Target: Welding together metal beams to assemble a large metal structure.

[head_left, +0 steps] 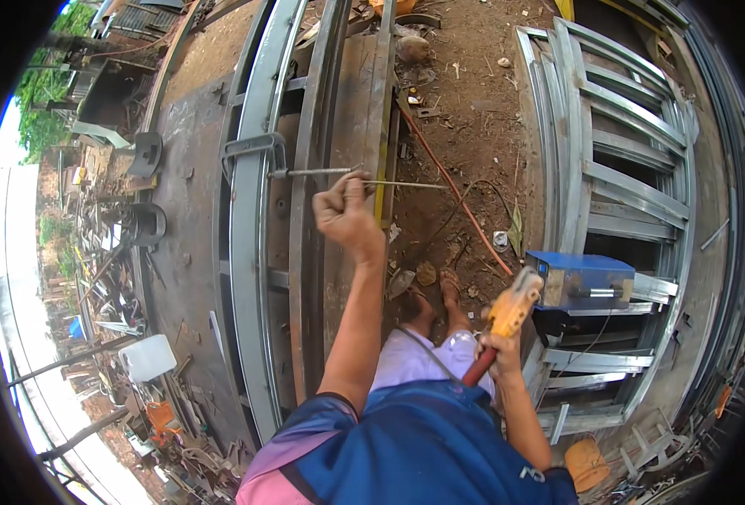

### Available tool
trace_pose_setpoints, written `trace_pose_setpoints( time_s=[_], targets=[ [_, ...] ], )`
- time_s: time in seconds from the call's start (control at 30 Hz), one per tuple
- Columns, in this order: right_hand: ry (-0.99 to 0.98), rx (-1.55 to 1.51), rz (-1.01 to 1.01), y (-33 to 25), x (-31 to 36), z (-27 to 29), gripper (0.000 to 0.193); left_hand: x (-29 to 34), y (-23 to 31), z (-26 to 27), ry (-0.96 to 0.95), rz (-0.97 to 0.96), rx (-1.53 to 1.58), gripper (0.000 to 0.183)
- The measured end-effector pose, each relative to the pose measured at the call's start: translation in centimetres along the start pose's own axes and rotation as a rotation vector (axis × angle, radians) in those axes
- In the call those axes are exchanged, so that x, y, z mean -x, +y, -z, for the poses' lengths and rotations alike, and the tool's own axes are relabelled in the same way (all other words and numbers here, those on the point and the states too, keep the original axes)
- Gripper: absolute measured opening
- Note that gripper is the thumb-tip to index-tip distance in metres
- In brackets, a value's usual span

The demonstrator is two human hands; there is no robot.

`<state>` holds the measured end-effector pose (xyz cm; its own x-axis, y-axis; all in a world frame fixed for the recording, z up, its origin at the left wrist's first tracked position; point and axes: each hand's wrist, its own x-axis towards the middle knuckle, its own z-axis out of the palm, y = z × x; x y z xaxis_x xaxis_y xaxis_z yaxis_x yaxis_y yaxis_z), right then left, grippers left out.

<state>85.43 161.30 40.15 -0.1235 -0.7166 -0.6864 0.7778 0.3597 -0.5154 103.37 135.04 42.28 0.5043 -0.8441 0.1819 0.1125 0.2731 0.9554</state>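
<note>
A dark C-clamp (254, 145) grips a long grey steel channel (248, 219) on the left, its screw (318, 172) pointing right. My left hand (349, 217) is closed at the outer end of that screw, fingers pinched together. A thin straight rod (406, 183) sticks out to the right from these fingers; I cannot tell whether it belongs to the clamp. My right hand (500, 352) is wrapped round a welding electrode holder (511, 311) with a yellow-orange body and a red handle, held upright near my right side. No electrode is discernible in its jaws.
A blue box-shaped machine (581, 279) stands on stacked galvanised steel frames (633, 156) at right. An orange-red cable (448, 168) crosses the dirt floor ahead of my feet. Dark steel beams (309, 194) run beside the channel, and a welding mask (143, 225) lies on the metal plate at left.
</note>
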Motion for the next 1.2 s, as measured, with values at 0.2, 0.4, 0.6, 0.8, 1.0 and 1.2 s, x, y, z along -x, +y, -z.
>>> trace_pose_setpoints(
  time_s=[0.2,0.4,0.6,0.8,1.0,1.2],
  targets=[
    [-0.305,0.253,0.160,-2.9,-0.3,-8.5,0.059,-0.3,11.7,5.1,0.143,0.147,0.358,0.032],
    [-0.498,0.531,0.329,-2.4,0.8,-12.7,0.059,0.8,18.9,9.3,0.155,0.027,0.453,0.033],
    [-0.559,0.732,0.430,-2.1,3.4,-15.2,0.061,3.4,22.1,12.8,0.213,-0.060,0.449,0.033],
    [-0.596,0.815,0.561,-1.5,5.3,-16.1,0.059,5.5,23.1,15.1,0.235,-0.095,0.474,0.031],
    [-0.656,0.883,0.831,-0.7,6.3,-15.3,0.052,6.7,23.0,16.6,0.281,-0.064,0.506,0.027],
    [-0.604,0.904,0.804,-0.5,7.7,-15.3,0.051,7.9,23.5,17.6,0.267,-0.088,0.519,0.026]
  ],
)
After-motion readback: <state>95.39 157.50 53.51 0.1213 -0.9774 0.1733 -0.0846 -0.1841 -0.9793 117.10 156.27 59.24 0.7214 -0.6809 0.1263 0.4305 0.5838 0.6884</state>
